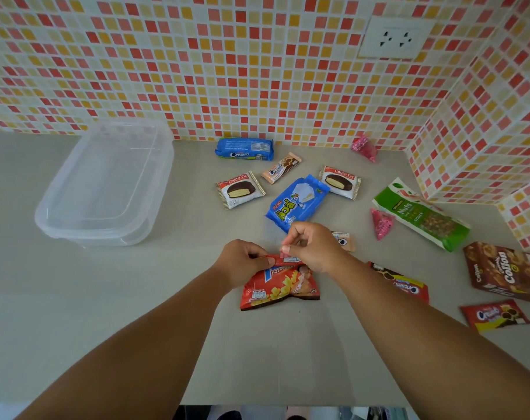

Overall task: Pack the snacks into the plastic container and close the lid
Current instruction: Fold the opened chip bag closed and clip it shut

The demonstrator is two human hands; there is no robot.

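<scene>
A red potato-snack bag (277, 287) lies on the grey counter in front of me. My left hand (242, 263) pinches its top edge from the left, and my right hand (310, 248) pinches the same edge from the right. The clear plastic container (106, 186) stands at the back left with its lid on. Snacks lie scattered to the right: a blue wafer pack (297, 201), two Choco Pie packs (239, 189) (341, 181), a blue cream-biscuit pack (245, 149), a small beige biscuit pack (281, 167) and a green nuts bag (421, 213).
A brown Collon box (500, 271), two red cream-biscuit packs (404, 284) (494, 315), two pink sachets (365, 148) (382, 223) and a half-hidden beige pack (344, 240) lie on the right. Tiled walls close the back and right. The counter's front edge (288, 404) runs below my arms.
</scene>
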